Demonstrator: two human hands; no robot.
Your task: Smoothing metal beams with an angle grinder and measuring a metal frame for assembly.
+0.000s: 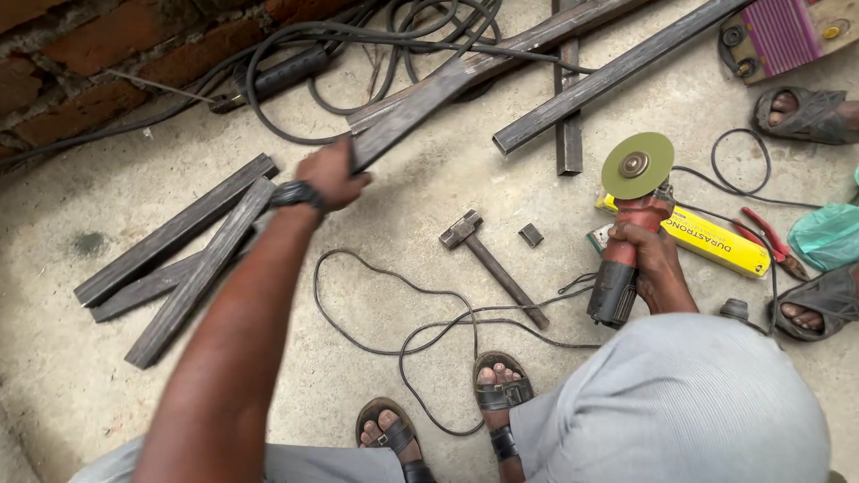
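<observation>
The left hand (329, 174) has its grip clamped on the near end of a long grey steel tube (420, 105) slanting up off the concrete floor (420, 192), and the right hand (651, 259) grips a red angle grinder (626, 250) with a green disc. Right of the left grip lie a hammer (490, 264) and a small offcut (531, 235); 3 short tubes (179, 255) lie left, below a brick wall (89, 54).

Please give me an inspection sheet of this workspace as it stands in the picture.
Surface: bare concrete floor, dusty.
Job's things: long steel tube; angle grinder with green disc.
Clutter: hammer, small metal offcut, cut tube lengths, yellow box, red pliers.
Hands: left hand grips the tube's end; right hand holds the grinder.
Cables: grinder cord looped by the feet; black leads coiled near the wall.
Surroundings: brick wall; another person's sandalled feet at right.
</observation>
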